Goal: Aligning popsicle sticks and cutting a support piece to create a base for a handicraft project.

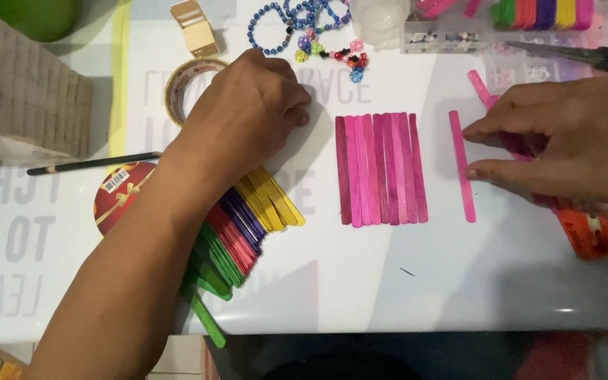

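Several pink craft sticks (380, 169) lie side by side in a neat row on the white table. To their right lies a single pink stick (461, 167), and my right hand (564, 141) touches it with thumb and fingertips while covering a few more pink sticks (480, 88). My left hand (248, 112) rests knuckles-up, fingers curled, left of the row, over a fanned stack of yellow, purple, red and green sticks (248, 225). I cannot see anything gripped in the left hand.
A tape roll (181, 88), a pencil (86, 164), a round red lid (117, 193), a plain wooden stick stack (22, 84), bead bracelets (304, 28), a small wooden clip-like block (195, 28), scissors (585, 56), an orange cutter (592, 232) and boxes of coloured sticks (543, 14) surround the work area.
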